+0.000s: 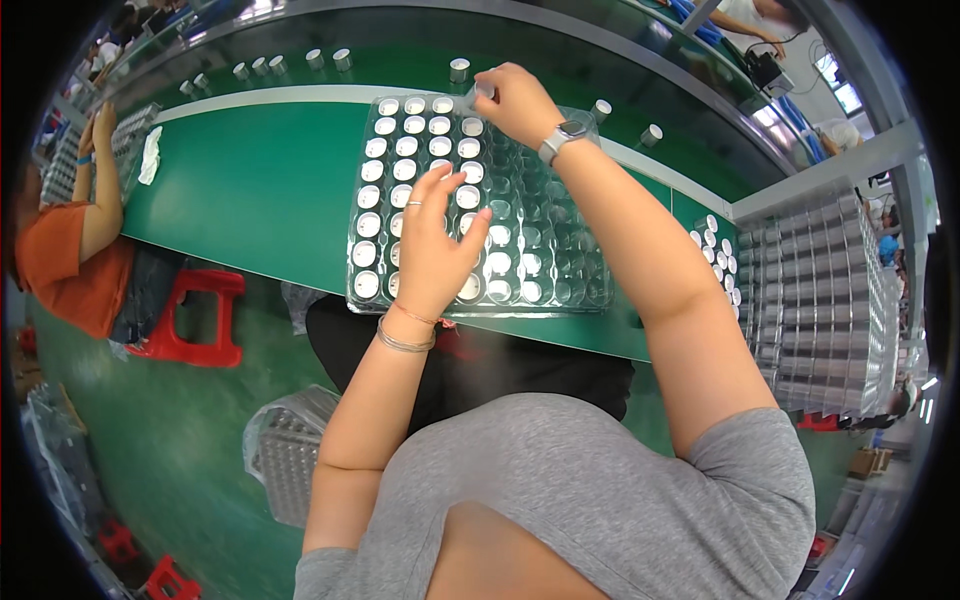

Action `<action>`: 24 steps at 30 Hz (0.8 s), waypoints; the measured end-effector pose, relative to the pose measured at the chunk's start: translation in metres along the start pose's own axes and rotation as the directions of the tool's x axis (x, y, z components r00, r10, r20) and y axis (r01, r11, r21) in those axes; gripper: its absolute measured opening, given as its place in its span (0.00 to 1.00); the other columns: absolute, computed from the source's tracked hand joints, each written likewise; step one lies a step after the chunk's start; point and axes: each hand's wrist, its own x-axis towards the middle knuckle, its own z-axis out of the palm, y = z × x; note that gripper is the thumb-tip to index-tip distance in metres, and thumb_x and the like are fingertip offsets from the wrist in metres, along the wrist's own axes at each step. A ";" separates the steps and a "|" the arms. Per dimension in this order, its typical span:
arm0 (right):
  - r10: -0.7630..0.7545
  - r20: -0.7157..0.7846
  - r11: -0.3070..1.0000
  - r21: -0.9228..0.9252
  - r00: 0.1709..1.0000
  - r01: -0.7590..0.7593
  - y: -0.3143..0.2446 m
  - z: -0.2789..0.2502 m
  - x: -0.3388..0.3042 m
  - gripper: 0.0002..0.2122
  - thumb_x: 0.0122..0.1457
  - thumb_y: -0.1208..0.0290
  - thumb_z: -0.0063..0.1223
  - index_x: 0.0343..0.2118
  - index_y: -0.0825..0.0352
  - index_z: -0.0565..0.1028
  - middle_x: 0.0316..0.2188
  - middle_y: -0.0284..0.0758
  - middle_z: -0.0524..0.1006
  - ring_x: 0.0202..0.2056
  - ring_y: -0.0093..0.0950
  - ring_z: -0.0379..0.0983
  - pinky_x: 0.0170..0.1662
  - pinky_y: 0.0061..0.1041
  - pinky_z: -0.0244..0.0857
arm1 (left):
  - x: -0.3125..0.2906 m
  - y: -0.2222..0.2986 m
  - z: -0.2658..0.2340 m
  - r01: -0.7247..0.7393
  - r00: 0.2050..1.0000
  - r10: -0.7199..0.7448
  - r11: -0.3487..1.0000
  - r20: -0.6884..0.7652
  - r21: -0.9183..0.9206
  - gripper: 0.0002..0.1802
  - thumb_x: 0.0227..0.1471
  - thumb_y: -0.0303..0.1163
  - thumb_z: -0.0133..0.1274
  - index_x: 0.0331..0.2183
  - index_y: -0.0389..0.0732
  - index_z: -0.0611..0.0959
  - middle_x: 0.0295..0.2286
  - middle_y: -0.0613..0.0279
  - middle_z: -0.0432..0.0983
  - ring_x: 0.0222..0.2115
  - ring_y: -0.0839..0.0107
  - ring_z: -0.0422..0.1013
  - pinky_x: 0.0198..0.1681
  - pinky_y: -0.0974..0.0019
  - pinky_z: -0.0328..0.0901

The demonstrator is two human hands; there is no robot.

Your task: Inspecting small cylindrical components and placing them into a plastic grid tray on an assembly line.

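A clear plastic tray (354, 300) with round pockets lies on the green table in front of me. Small white-topped cylinders (368, 224) fill its left columns, and several more sit in the near pockets to the right. My left hand (437, 240) hovers low over the tray's middle, fingers apart and holding nothing that I can see. At the far edge of the tray, my right hand (522, 105) is closed around a small pale cylinder (481, 92), partly hidden by its fingers. A silvery cylinder (459, 70) stands just beyond that hand.
Beyond the table runs a dark green belt (400, 65) carrying several spaced cylinders. Loose white-topped cylinders (712, 250) stand at the table's right, beside a tall stack of clear trays (815, 300). A white cloth (150, 156) and a co-worker in orange (75, 265) are at left.
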 end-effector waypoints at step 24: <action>0.192 0.036 0.981 0.031 0.981 -0.193 0.030 -0.146 -0.084 0.25 0.62 0.53 0.46 0.56 0.66 0.69 0.52 0.44 0.72 0.53 0.37 0.69 0.56 0.32 0.62 | -0.003 0.012 0.018 -0.394 0.866 0.072 0.708 0.495 0.586 0.38 0.52 0.57 0.50 0.58 0.44 0.69 0.60 0.42 0.55 0.62 0.51 0.53 0.62 0.42 0.46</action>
